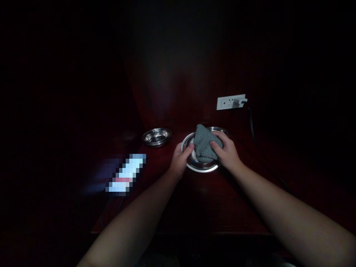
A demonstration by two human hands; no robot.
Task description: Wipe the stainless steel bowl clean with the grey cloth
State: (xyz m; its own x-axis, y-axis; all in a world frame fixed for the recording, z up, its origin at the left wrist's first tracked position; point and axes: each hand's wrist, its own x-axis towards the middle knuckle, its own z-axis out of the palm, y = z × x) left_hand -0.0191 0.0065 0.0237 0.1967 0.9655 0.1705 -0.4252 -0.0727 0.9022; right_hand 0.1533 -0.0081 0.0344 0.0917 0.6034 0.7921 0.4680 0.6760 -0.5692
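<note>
A shiny steel plate (200,167) is tilted up off the dark red wooden table (211,204), in the middle of the view. My left hand (180,159) grips its left rim, thumb on the inner face. My right hand (226,150) presses a grey-green cloth (203,144) against the plate's inner face, fingers closed on the cloth. Another steel plate's rim (222,129) shows just behind the cloth.
A steel bowl (156,136) sits to the left of the plates. A bright pixelated rectangular object (126,174) lies further left near the front. A white wall socket (230,102) with a plug and dark cable (251,124) is at the back right. The surroundings are very dark.
</note>
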